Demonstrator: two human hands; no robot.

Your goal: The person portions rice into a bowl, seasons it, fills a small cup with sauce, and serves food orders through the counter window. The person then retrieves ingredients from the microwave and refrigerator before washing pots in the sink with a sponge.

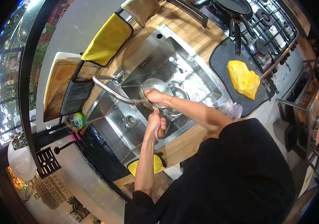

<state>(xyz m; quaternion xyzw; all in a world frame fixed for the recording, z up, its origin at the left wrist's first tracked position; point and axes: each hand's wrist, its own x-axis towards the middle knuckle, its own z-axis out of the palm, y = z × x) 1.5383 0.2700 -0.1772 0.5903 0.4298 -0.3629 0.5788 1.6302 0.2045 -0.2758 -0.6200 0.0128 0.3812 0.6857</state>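
Note:
A round metal pan (157,86) is held tilted over the divider of the steel sink (200,58), beside the end of the curved faucet (116,94). My left hand (154,123) is wrapped round its brown handle (160,133), with the thumb pointing up along it. At the pan's inner side is my right hand (155,97), its fingers curled; what they hold, if anything, is hidden. Other metal dishes (178,93) lie in the right basin below the pan, near white suds. The left basin shows its drain (130,120).
A yellow cloth (243,79) lies on a dark mat (221,56) at the right, near the stove (267,48) with black pans (234,7). Another yellow cloth (107,41) hangs behind the sink. A black drying mat (101,153) sits at the left.

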